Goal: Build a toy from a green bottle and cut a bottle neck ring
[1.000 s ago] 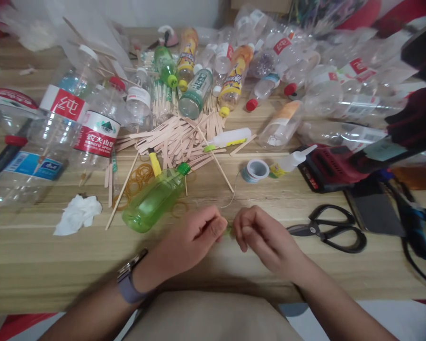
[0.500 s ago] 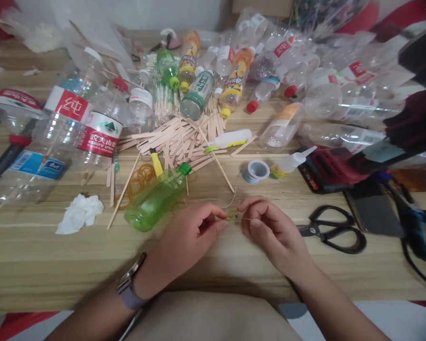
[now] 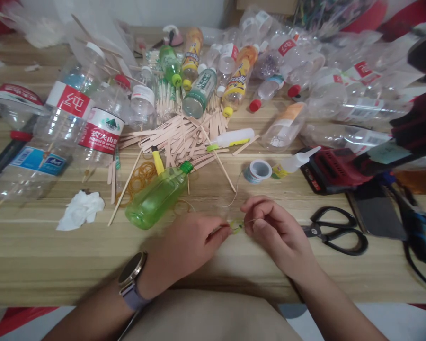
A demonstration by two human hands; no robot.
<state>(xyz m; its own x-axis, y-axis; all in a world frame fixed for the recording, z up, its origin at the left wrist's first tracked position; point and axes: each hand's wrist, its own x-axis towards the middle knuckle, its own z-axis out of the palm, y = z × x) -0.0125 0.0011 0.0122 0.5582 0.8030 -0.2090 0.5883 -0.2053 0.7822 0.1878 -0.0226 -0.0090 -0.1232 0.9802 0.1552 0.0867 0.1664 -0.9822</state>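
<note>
My left hand, with a watch on its wrist, pinches a small yellow-green piece of clear plastic between thumb and fingertips. Close on its right, my right hand is closed in a pinch on a thin cord, which meets the plastic piece. The cord also shows as a loose curve behind the hands, leading up to a spool. A green bottle lies just beyond my left hand. Black-handled scissors lie to the right of my right hand, blades partly hidden by it.
Wooden sticks are heaped mid-table, with rubber bands nearby. Plastic bottles crowd the back and the left, one with a red label. At right are a glue bottle, a red-black power tool and a phone. Crumpled tissue lies left.
My left hand has turned and its fingers have drawn closer together on the plastic piece. My right hand has shifted slightly to the right, still pinching the cord.
</note>
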